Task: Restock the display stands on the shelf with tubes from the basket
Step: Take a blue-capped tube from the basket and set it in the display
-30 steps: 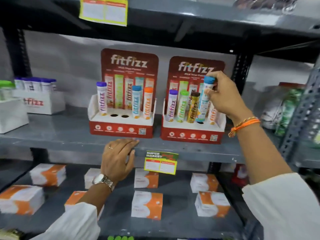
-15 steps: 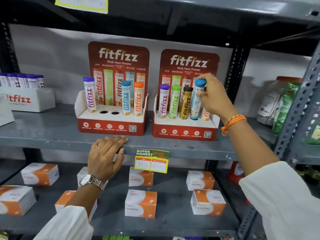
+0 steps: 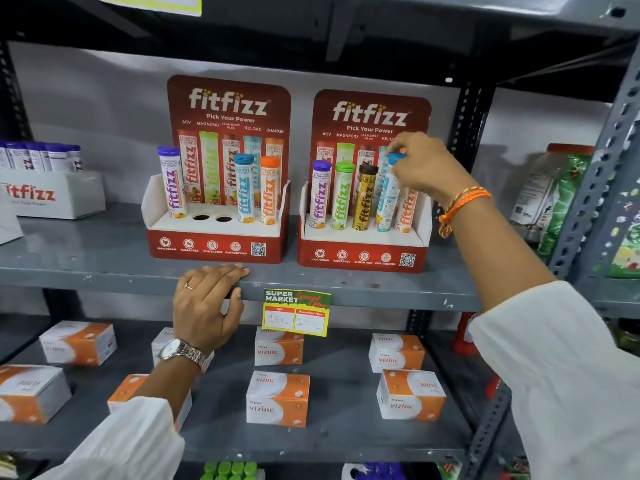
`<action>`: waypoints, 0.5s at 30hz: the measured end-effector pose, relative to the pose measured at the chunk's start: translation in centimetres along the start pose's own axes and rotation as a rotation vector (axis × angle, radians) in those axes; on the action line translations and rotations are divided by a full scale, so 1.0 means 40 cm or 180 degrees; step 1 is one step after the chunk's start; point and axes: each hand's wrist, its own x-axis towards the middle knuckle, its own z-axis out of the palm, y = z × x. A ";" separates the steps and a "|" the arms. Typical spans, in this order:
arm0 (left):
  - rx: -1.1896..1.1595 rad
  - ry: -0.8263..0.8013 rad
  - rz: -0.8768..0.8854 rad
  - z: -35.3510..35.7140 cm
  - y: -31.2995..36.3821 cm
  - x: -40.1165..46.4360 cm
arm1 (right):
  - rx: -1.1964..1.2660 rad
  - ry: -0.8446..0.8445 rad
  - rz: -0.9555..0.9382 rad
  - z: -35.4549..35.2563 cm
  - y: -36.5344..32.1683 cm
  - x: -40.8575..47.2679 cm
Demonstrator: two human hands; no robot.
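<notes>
Two red fitfizz display stands sit side by side on the grey shelf [image 3: 104, 268]. The left stand [image 3: 214, 244] holds a purple-capped, a blue-capped and an orange-capped tube, with two empty holes [image 3: 212, 218] between them. The right stand [image 3: 360, 254] holds purple, green, gold and orange tubes. My right hand [image 3: 424, 168] grips the cap of a blue-capped tube [image 3: 387, 206] that stands in the right stand's fourth slot. My left hand [image 3: 207, 303] rests flat on the shelf's front edge below the left stand, holding nothing. Tube caps [image 3: 230, 469] of the basket show at the bottom edge.
A white fitfizz box [image 3: 52, 194] with purple-capped tubes stands at the left of the shelf. A price tag [image 3: 296, 313] hangs from the shelf edge. Orange-white Vizinc boxes [image 3: 277, 398] lie on the lower shelf. A jar and green packets [image 3: 554, 199] fill the right.
My right hand has lowered the blue-capped tube into the right stand's slot. The left hand has stayed on the shelf edge. The view has shifted slightly.
</notes>
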 end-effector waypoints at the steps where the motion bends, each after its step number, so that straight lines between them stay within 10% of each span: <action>1: 0.0007 0.0005 0.0006 0.002 -0.002 -0.001 | 0.0037 -0.0079 0.0002 -0.003 -0.006 -0.001; 15: 0.0092 -0.0038 0.0045 0.001 -0.009 -0.004 | -0.0517 -0.0189 -0.0075 -0.004 0.034 0.049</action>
